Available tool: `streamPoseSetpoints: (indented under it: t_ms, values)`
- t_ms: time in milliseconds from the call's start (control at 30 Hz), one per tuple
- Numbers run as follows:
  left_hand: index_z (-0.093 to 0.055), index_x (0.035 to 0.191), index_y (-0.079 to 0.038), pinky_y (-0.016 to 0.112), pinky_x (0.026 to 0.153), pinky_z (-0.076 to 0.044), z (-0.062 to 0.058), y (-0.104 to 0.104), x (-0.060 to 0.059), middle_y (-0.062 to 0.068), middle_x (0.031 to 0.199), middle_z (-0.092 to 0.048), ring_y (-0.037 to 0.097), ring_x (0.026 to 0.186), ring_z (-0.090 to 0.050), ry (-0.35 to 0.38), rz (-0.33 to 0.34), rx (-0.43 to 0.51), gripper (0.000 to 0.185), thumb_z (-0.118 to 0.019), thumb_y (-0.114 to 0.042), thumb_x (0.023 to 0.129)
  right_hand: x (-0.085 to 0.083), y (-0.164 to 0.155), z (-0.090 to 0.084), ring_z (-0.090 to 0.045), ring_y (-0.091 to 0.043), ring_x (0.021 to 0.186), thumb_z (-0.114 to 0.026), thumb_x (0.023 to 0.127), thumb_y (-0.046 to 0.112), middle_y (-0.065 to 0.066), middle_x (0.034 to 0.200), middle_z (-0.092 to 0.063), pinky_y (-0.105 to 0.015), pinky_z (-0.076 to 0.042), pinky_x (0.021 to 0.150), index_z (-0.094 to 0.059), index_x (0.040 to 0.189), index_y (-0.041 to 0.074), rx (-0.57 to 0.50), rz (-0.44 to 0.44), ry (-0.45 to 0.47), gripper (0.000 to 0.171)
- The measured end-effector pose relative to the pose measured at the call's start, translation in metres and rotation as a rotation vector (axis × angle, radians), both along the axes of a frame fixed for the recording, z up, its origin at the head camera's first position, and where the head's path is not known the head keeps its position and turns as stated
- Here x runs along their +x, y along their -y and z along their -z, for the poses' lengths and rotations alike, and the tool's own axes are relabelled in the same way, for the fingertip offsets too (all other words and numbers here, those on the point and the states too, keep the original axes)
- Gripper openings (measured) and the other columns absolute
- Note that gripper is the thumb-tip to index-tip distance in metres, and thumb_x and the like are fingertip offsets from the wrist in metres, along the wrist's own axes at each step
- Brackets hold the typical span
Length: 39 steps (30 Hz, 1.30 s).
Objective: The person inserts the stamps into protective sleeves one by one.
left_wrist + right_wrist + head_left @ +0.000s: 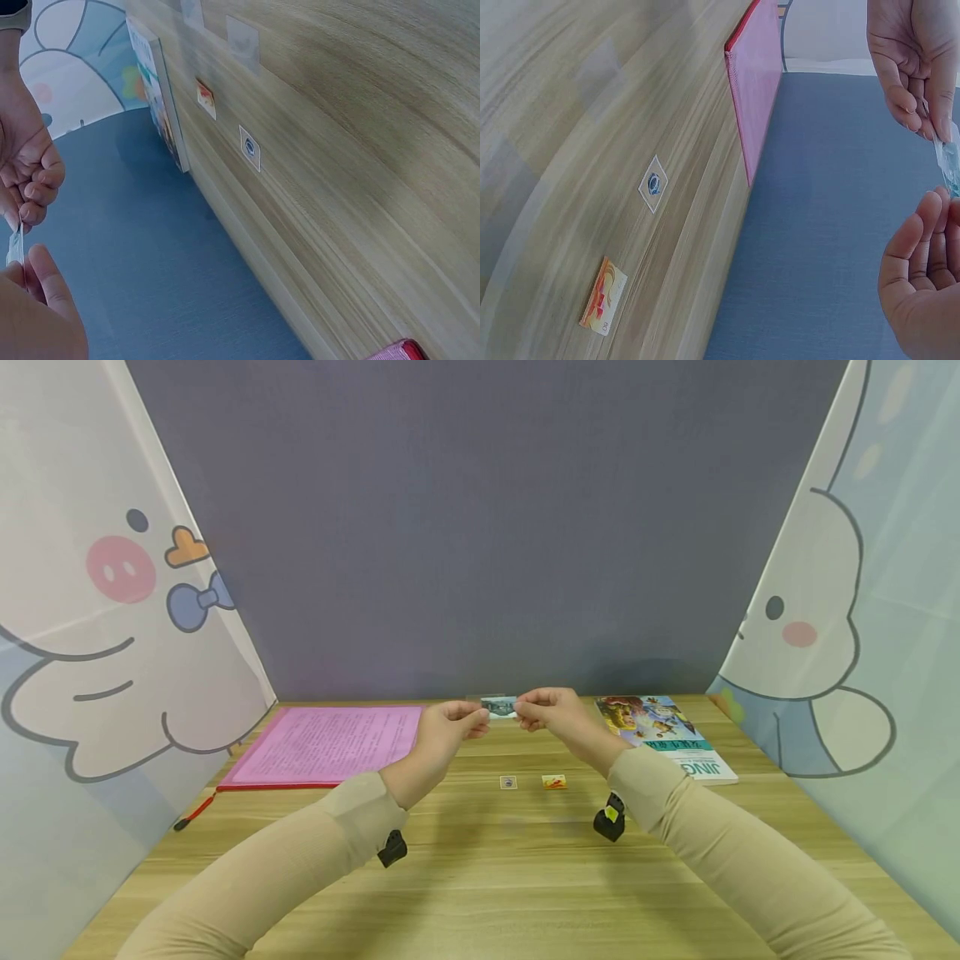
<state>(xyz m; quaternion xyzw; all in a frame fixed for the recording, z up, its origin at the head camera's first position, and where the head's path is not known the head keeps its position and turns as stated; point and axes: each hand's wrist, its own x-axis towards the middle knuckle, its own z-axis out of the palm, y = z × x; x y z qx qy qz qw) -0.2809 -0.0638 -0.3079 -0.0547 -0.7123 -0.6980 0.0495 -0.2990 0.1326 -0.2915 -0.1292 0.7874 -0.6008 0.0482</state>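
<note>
Both hands are raised over the far side of the wooden table, holding a small stamp with a grey-green picture (498, 707) in a clear sleeve between them. My left hand (447, 735) pinches its left end between thumb and fingers. At the right end, the thumb and fingertips of my right hand (562, 722) grip the edge. The left wrist view catches the sleeve (15, 244) nearly edge-on. Below the hands, two stamps lie on the tabletop: a small pale one with a blue-grey emblem (508, 782) and a yellow-and-red one (554, 782).
To the left lies a pink zip folder (322, 743) with red edging and a printed sheet. A colourful book (660, 735) lies at the right. Pale translucent rectangles (244, 41) rest on the wood near the stamps. A dark panel (487, 527) rises behind the table.
</note>
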Motion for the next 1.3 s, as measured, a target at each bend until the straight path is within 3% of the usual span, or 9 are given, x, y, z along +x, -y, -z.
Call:
streamPoseSetpoints:
  t_ms: [167,500,733,900,967,1167,1300]
  values:
    - [-0.069,0.104,0.006,0.04,0.085,-0.06,0.0001,0.0001,-0.0001,0.012,0.09,-0.072,0.01,0.071,-0.068,0.002,-0.005,-0.005,0.022,-0.07,-0.009,0.089,-0.001,0.002,0.0022,-0.065,-0.029,0.091,-0.062,0.096,0.017,-0.014,0.097,-0.069,-0.028,-0.058,0.077,-0.065,0.11,0.0,-0.015,0.006,0.001,0.023]
    - [-0.067,0.107,0.008,0.03,0.077,-0.061,0.0003,-0.0005,-0.0003,0.017,0.095,-0.072,0.01,0.07,-0.069,0.009,-0.015,-0.018,0.024,-0.07,-0.008,0.089,-0.0018,0.005,0.0042,-0.066,-0.025,0.087,-0.062,0.096,0.017,-0.015,0.098,-0.069,-0.029,-0.058,0.077,-0.065,0.11,-0.001,-0.027,0.004,-0.002,0.023]
    - [-0.067,0.109,0.007,0.034,0.083,-0.061,0.0013,-0.0004,-0.0002,0.017,0.096,-0.072,0.011,0.073,-0.07,0.01,-0.011,-0.029,0.026,-0.07,-0.01,0.089,-0.0011,0.0077,0.0048,-0.065,-0.021,0.083,-0.062,0.096,0.017,-0.019,0.101,-0.068,-0.032,-0.058,0.08,-0.065,0.109,-0.001,-0.044,0.012,0.013,0.023]
    - [-0.066,0.11,0.009,0.034,0.082,-0.061,0.0026,-0.0004,-0.002,0.018,0.097,-0.072,0.01,0.072,-0.07,0.013,-0.011,-0.018,0.027,-0.069,-0.009,0.089,-0.0024,0.007,0.0049,-0.065,-0.017,0.081,-0.063,0.096,0.017,-0.006,0.088,-0.069,-0.036,-0.057,0.084,-0.065,0.11,-0.003,-0.055,-0.001,0.024,0.025]
    - [-0.066,0.11,0.009,0.033,0.082,-0.061,0.0035,-0.0005,-0.003,0.018,0.097,-0.072,0.01,0.072,-0.069,0.015,-0.012,-0.009,0.028,-0.069,-0.009,0.089,-0.0029,0.0064,0.0049,-0.065,-0.017,0.081,-0.063,0.096,0.017,0.0,0.084,-0.068,-0.036,-0.057,0.084,-0.065,0.111,-0.003,-0.055,-0.008,0.027,0.026]
    - [-0.066,0.108,0.01,0.029,0.077,-0.061,0.0045,-0.0024,-0.0037,0.014,0.09,-0.072,0.009,0.068,-0.068,0.009,-0.01,0.025,0.025,-0.069,-0.005,0.089,-0.0028,0.0086,0.005,-0.065,-0.018,0.081,-0.063,0.095,0.016,-0.013,0.093,-0.069,-0.039,-0.057,0.086,-0.066,0.109,-0.001,-0.066,0.004,0.036,0.023]
    - [-0.067,0.104,0.01,0.027,0.074,-0.061,0.0046,-0.0036,-0.0045,0.008,0.082,-0.071,0.007,0.066,-0.067,0.006,-0.012,0.035,0.021,-0.068,-0.003,0.089,-0.0019,0.0096,0.005,-0.065,-0.017,0.08,-0.064,0.095,0.018,-0.009,0.089,-0.069,-0.036,-0.057,0.083,-0.065,0.109,-0.002,-0.068,0.001,0.027,0.024]
